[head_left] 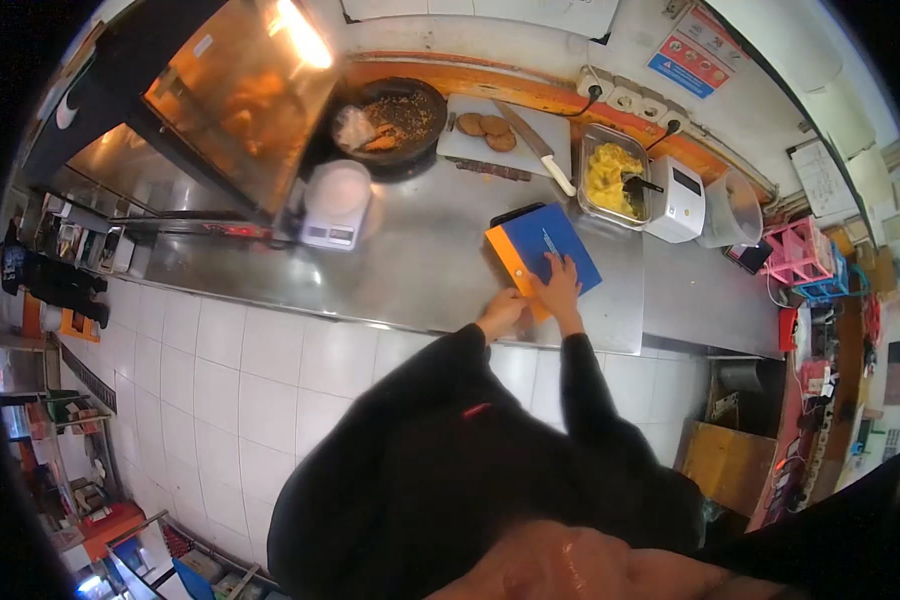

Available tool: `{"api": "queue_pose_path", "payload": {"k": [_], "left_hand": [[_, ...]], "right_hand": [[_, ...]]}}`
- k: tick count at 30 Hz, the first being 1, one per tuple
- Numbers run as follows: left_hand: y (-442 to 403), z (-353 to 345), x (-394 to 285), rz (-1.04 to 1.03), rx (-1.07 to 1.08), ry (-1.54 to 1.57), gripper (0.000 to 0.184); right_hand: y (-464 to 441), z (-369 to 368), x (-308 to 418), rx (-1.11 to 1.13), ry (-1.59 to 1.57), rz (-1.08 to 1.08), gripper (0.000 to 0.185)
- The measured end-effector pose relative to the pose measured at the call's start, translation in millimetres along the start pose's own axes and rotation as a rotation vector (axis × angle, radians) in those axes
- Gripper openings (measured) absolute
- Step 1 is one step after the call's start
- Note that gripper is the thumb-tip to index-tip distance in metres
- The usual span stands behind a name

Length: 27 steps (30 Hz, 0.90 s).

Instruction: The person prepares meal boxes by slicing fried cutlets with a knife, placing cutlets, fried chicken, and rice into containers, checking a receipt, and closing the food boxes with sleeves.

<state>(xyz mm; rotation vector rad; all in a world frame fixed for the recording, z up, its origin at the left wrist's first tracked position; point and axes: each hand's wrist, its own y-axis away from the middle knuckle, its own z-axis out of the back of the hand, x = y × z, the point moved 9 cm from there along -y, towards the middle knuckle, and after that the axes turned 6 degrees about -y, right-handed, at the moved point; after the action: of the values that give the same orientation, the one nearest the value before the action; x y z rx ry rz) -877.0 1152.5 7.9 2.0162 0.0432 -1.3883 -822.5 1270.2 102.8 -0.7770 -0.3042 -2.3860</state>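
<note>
A blue and orange notebook [560, 240] lies on the steel counter, near its front edge. Its orange strip is on the left side and has a small round button. At the lower end of that strip my left hand [503, 313] is closed, fingers pinching the edge. My right hand [558, 290] rests on the blue cover with its fingers stretched out and apart. Part of a black object [518, 214] shows from under the notebook's far left corner; what it is I cannot tell.
Behind are a wok [400, 115] of crumbly food, a cutting board [532, 158] with several brown patties, and a knife [545, 155]. A container of yellow food [612, 175] and a white device [678, 200] stand right. Left are a scale [332, 232] and glass warmer [240, 110].
</note>
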Motion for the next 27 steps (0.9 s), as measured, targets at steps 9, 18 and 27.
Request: {"api": "queue_pose_path", "payload": {"k": [9, 18, 27], "left_hand": [[15, 31, -80, -0.066, -0.15, -0.548, 0.019], [52, 65, -168, -0.403, -0.444, -1.049, 0.022], [32, 91, -161, -0.432, -0.006, -0.551, 0.016]], "right_hand": [[-9, 34, 2, 0.018, -0.121, 0.187, 0.061], [-4, 72, 40, -0.083, -0.15, 0.253, 0.054], [18, 93, 64, -0.103, -0.355, 0.178, 0.056]]}}
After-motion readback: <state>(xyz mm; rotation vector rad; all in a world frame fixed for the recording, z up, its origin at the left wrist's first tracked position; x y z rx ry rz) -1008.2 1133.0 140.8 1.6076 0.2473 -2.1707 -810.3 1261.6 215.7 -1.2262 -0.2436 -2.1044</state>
